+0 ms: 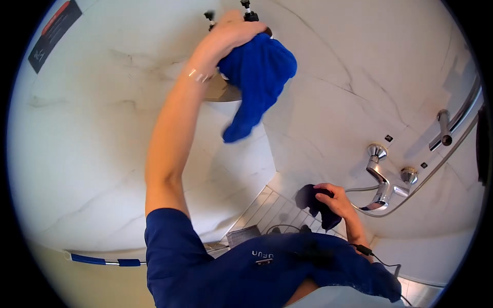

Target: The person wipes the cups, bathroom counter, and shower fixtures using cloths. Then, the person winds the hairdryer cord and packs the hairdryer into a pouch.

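Navy shirt cloth [226,272] bulks nearest me, sleeve and chest filling the bottom. Beyond it, my left hand [237,35] holds the blue cloth [262,64], fingers bent over its top; its tail hangs free below the curved front edge of the corner shelf. I judge it light, soft and limp, heavier if soaked, with nothing fragile about it; the bunched top gives the best grip, since the tail would only swing. Lower down, my right hand [334,199] pinches a dark bundle [316,205] between thumb and fingers; it looks soft too, best gathered at the middle, though wet or dry I can't tell. The corner shelf [222,93] shows only a sliver by its front edge; the cloth and my wrist hide the rest. My left thumb is out of sight, the fingers blurred. Past them, two pump tops [250,12] poke up, their bottles mostly hidden.
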{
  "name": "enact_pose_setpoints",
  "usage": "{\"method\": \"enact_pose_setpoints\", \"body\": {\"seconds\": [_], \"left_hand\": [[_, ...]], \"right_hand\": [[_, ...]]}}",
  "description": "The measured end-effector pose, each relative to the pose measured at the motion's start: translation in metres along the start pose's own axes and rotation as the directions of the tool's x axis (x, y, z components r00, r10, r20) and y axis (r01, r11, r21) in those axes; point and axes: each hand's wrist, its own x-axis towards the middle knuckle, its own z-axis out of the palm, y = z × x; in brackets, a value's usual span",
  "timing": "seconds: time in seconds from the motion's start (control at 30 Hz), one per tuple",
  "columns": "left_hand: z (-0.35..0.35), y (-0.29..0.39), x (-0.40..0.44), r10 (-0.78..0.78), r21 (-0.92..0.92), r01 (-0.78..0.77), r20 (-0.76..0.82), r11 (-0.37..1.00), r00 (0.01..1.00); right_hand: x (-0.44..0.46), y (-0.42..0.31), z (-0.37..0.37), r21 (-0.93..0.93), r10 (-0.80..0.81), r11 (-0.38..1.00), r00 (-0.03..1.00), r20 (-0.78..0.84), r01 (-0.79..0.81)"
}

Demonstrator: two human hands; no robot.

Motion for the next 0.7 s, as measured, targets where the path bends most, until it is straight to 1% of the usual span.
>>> {"method": "enact_pose_setpoints", "body": {"seconds": [0.03, 0.07, 0.1, 0.13, 0.17, 0.2, 0.23, 0.27, 0.3, 0.33, 0.37, 0.4, 0.43, 0.47, 0.53, 0.57, 0.6, 0.63, 0.67, 0.7], "left_hand": [[0.007, -0.006, 0.011, -0.029, -0.019, 0.031, 0.069, 0.999, 0.997], [0.013, -0.013, 0.023, -0.058, -0.034, 0.064, 0.138, 0.997, 0.989], [0.023, -0.039, 0.049, -0.063, -0.106, 0.090, 0.233, 0.990, 0.970], [0.022, -0.028, 0.039, -0.095, -0.024, 0.099, 0.127, 0.995, 0.987], [0.022, -0.017, 0.030, -0.126, 0.054, 0.125, 0.019, 0.991, 0.992], [0.021, -0.017, 0.026, -0.118, 0.015, 0.117, 0.041, 0.993, 0.992], [0.024, -0.017, 0.016, -0.117, 0.018, 0.116, 0.049, 0.993, 0.992], [0.027, -0.017, -0.001, 0.057, 0.057, -0.050, -0.127, 0.997, 0.990], [0.028, -0.016, -0.024, 0.232, 0.118, -0.206, -0.288, 0.971, 0.929], [0.020, -0.003, -0.057, 0.252, 0.105, -0.234, -0.210, 0.967, 0.945], [0.019, -0.008, -0.082, 0.326, -0.029, -0.336, -0.178, 0.941, 0.928], [0.017, 0.006, -0.119, 0.247, -0.160, -0.269, -0.147, 0.950, 0.958], [0.028, -0.001, -0.147, 0.224, -0.377, -0.265, -0.150, 0.888, 0.963], [0.034, 0.004, -0.175, 0.249, -0.303, -0.272, -0.115, 0.913, 0.962], [0.050, 0.006, -0.221, 0.214, -0.327, -0.171, 0.100, 0.930, 0.972], [0.059, 0.002, -0.232, 0.222, -0.321, -0.172, 0.125, 0.931, 0.967], [0.054, -0.001, -0.241, 0.364, -0.189, -0.350, 0.041, 0.917, 0.931], [0.044, -0.005, -0.247, 0.281, -0.270, -0.287, -0.062, 0.919, 0.958], [0.032, -0.009, -0.252, 0.181, -0.355, -0.226, -0.155, 0.907, 0.971], [0.018, -0.011, -0.255, 0.139, -0.409, -0.230, -0.240, 0.883, 0.961]], "right_hand": [[0.002, -0.006, 0.001, 0.057, 0.064, 0.996, 0.998, 0.007, -0.065], [0.005, -0.003, 0.002, 0.046, 0.054, 0.997, 0.998, 0.025, -0.056], [0.010, 0.005, 0.005, 0.112, 0.016, 0.994, 0.999, -0.041, -0.011], [0.014, 0.012, 0.010, 0.182, -0.011, 0.983, 0.994, -0.112, 0.031], [0.015, 0.016, 0.014, 0.384, 0.067, 0.923, 0.990, -0.121, -0.015], [0.018, 0.023, 0.013, 0.432, 0.081, 0.902, 0.989, -0.124, -0.019], [0.018, 0.020, 0.014, 0.572, 0.115, 0.820, 0.987, -0.108, -0.033], [0.020, 0.016, 0.014, 0.698, 0.143, 0.716, 0.985, -0.094, -0.037], [0.023, 0.016, 0.014, 0.702, 0.146, 0.711, 0.984, -0.105, -0.030], [0.026, 0.016, 0.014, 0.839, 0.089, 0.542, 0.996, -0.014, -0.036], [0.032, 0.014, 0.012, 0.934, 0.008, 0.352, 0.998, 0.058, -0.057], [0.036, 0.001, 0.011, 0.937, 0.010, 0.347, 0.999, 0.044, -0.045], [0.038, -0.024, 0.014, 0.954, -0.013, 0.282, 0.994, 0.110, -0.102], [0.043, -0.042, 0.019, 0.962, -0.039, 0.219, 0.984, 0.175, -0.163], [0.055, -0.061, 0.031, 0.901, -0.119, 0.401, 0.966, 0.229, -0.164], [0.059, -0.085, 0.039, 0.833, -0.005, 0.493, 0.957, 0.289, -0.249], [0.061, -0.091, 0.036, 0.759, 0.075, 0.625, 0.982, 0.173, -0.182], [0.070, -0.100, 0.034, 0.703, -0.031, 0.711, 0.998, 0.057, -0.018], [0.081, -0.111, 0.032, 0.622, -0.146, 0.770, 0.988, -0.045, 0.142], [0.095, -0.126, 0.025, 0.368, -0.321, 0.849, 0.924, -0.211, 0.379]]}}
